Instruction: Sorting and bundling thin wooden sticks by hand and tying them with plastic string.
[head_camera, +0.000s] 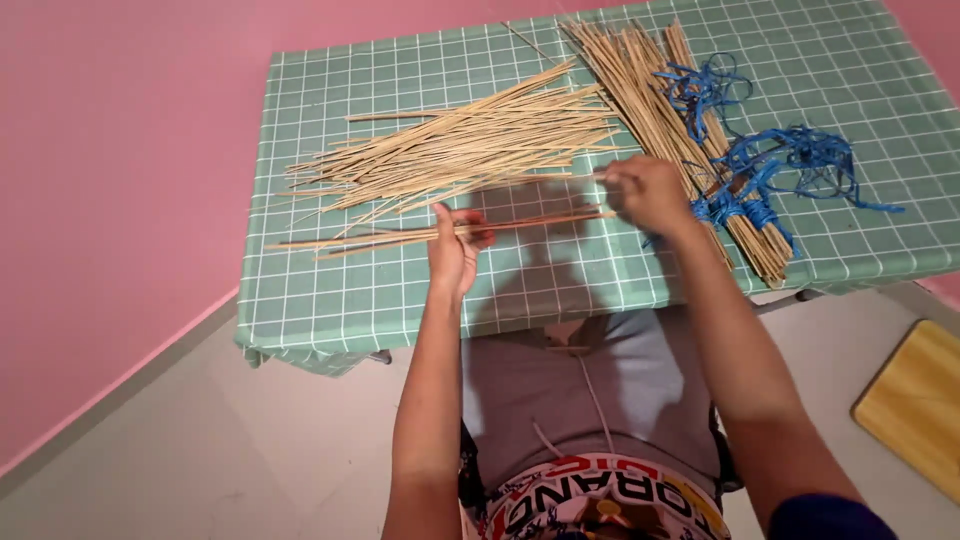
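My left hand (457, 245) grips a small bunch of thin bamboo sticks (380, 237) that lies crosswise above the table's near side. My right hand (648, 190) pinches the end of one stick from the loose pile of sticks (470, 145) spread over the table's middle. A second bundle of sticks (660, 110) runs diagonally at the right, bound near its lower end with blue plastic string (745, 195). More tangled blue string (810, 155) lies beside it.
The table wears a green cloth with a white grid (330, 290). A pink wall (120, 150) stands to the left. A yellow wooden board (915, 400) lies on the grey floor at the right. My lap is under the table's near edge.
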